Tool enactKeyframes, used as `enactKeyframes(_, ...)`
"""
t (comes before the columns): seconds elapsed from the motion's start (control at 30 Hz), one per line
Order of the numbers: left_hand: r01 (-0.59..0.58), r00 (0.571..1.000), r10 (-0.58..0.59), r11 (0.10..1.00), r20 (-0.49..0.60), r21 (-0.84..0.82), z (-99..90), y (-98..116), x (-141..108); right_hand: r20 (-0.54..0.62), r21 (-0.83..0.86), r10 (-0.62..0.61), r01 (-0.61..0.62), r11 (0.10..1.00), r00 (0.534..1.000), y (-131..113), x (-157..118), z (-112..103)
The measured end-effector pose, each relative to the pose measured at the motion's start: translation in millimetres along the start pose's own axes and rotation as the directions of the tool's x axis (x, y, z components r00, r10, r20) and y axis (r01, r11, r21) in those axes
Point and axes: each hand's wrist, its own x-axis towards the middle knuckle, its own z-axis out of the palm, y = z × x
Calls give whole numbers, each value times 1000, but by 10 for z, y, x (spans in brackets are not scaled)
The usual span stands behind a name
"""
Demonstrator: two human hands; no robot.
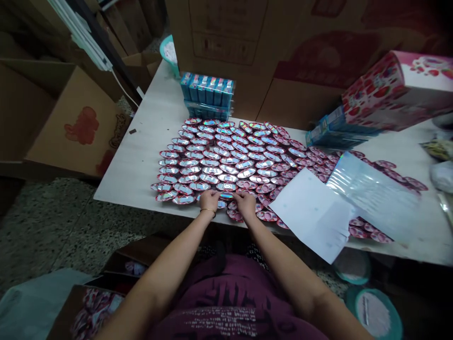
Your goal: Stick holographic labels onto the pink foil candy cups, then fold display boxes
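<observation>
Rows of small oval red-rimmed packs (228,160) cover the middle of the white table (123,165); many have a shiny silvery strip on top. At the near edge of the rows, my left hand (209,200) and my right hand (245,203) pinch the two ends of one shiny-topped pack (226,195) between them. To the right, packs with round pink tops and no silvery strip lie partly under a white sheet (313,212) and a clear, glossy sheet of film (375,193).
Blue boxes (207,94) stand at the back left, beside a large cardboard carton (233,52). A strawberry-print box (396,92) rests at the back right. An open carton (74,123) is left of the table. Teal-rimmed tubs (373,314) stand below at right.
</observation>
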Motion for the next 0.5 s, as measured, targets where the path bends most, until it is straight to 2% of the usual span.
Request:
enactKeyframes(0.1,-21,999,27,986,-32,164,9,15,52,-16,-150,-38,35,988,999,-15,64,-19)
enactKeyframes(0.2,-5,999,13,975,-38,224,-25,-7,54,41,-127,-73,77,989,996,9,67,-44)
enactKeyframes(0.3,-49,997,59,985,-56,167,-63,-52,2,90,-25,-94,96,995,991,14,46,-80)
enactKeyframes(0.43,-228,973,228,974,32,5,-76,-74,-119,140,111,-125,110,988,982,-92,29,-158)
enactKeyframes(0.5,-198,976,209,969,61,-151,-71,-46,-160,180,183,-147,114,977,973,-172,21,-204)
